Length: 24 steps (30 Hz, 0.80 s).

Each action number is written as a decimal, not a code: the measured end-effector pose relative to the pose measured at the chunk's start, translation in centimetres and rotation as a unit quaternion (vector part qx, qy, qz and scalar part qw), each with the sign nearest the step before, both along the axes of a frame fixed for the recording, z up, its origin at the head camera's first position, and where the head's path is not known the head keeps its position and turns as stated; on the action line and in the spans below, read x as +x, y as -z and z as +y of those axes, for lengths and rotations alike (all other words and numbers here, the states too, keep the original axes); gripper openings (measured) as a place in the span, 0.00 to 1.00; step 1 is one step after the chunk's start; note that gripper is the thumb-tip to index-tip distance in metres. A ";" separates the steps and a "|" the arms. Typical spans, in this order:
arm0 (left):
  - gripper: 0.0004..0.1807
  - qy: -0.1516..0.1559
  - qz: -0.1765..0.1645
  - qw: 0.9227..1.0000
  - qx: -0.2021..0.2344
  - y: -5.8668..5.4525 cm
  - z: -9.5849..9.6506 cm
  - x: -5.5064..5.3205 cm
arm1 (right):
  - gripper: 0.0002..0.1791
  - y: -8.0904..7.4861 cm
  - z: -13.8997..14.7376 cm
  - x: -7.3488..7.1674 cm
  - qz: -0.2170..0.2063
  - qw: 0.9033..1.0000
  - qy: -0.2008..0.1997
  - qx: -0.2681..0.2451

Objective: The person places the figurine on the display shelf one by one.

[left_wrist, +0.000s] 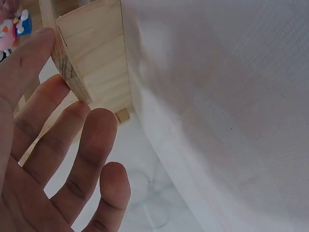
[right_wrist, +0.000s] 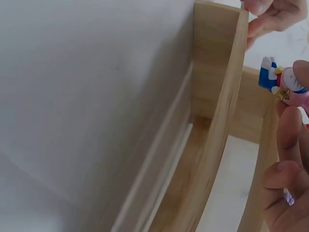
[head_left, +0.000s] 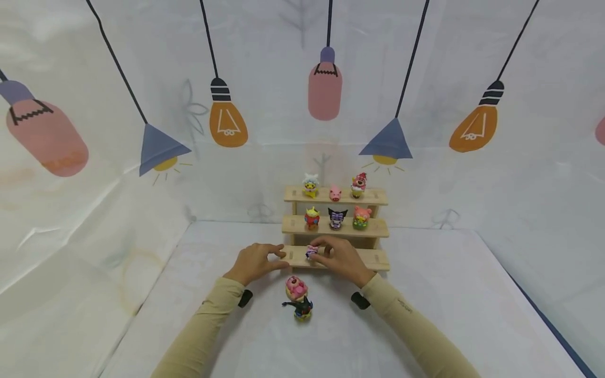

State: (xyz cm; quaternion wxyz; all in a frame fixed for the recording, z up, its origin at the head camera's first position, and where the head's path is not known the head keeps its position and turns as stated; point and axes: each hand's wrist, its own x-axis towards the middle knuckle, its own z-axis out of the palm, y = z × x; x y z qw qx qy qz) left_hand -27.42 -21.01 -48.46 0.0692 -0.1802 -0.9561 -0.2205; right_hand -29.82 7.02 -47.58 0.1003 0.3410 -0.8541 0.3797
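My right hand (head_left: 344,258) pinches a small pink, white and blue figurine (right_wrist: 286,87) between thumb and fingertips, over the lowest tier of a stepped wooden display shelf (head_left: 342,226). The right wrist view shows its whiskered white face and blue feet, the figurine tipped sideways in that picture; the fingers hide part of it. At the left end of the same tier is my left hand (head_left: 255,261), its relaxed fingertips touching the plank's end (left_wrist: 72,79). The left hand's outer fingers stand away from the wood.
Three figurines, including a pink pig (head_left: 335,193), stand on the top tier; three more, including a black-eared figure (head_left: 337,219), are on the middle tier. In front of the shelf, a pink bear figurine (head_left: 296,289) and a dark-winged figurine (head_left: 302,308) stand on the white table (head_left: 425,315).
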 end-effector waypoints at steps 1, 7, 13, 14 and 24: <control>0.30 0.000 0.001 1.000 -0.001 0.1 0.1 0.0 | 0.15 0.0 -0.1 -0.1 -0.002 1.000 0.001 0.000; 0.29 0.002 0.005 1.000 -0.007 0.1 0.2 -0.1 | 0.16 0.0 -0.7 -0.4 0.000 1.000 -0.004 0.002; 0.25 0.000 0.002 1.000 -0.008 0.1 0.2 0.0 | 0.15 0.5 -1.1 -0.5 0.004 1.000 -0.017 0.014; 0.26 -0.001 0.001 1.000 -0.008 0.1 0.2 0.0 | 0.15 0.6 -1.2 -0.5 0.003 1.000 -0.018 0.015; 0.24 0.001 -0.004 1.000 -0.001 -0.3 0.2 0.2 | 0.15 0.4 -1.4 -0.5 -0.035 0.999 -0.006 0.014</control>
